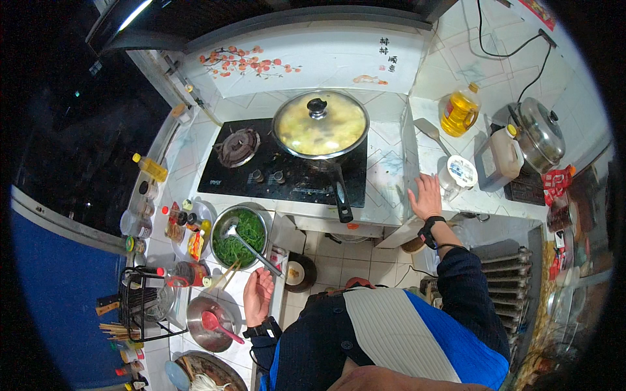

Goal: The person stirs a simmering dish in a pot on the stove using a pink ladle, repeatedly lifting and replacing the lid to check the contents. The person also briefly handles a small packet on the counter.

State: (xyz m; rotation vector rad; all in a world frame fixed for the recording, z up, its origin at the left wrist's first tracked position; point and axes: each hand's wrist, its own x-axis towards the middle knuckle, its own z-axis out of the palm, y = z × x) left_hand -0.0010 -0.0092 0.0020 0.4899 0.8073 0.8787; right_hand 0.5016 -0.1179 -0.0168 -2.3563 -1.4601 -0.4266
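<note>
So the thing closest to my right hand (427,195) is one white tub (458,174), sitting on the right-hand counter (405,174) just beside my fingers. I can't tell if I'm actually touching it. That hand's grip is loose, fingers spread apart at the counter edge, nothing in it. My left hand (258,293) is palm up with the fingers half curled, also holding nothing that I can see, near one metal bowl (214,242) of greens (250,228). There's one ladle (257,253) in that bowl, its handle poking out toward my left fingers, plus what look like two chopsticks (230,275) just beside it. Second metal bowl (195,314) nearer me, with one pink ladle (212,324) in it. Behind the tub: one spatula (428,132), one bottle of yellow oil (460,111), one jug with a yellow cap (499,159) and one lidded metal pot (542,135). Between my two sides there's one black stove (218,179) with two knobs (258,176) showing, one bare burner (237,146), and one pan (341,195) under one glass lid (319,129), yellowish food visible through it.
</note>
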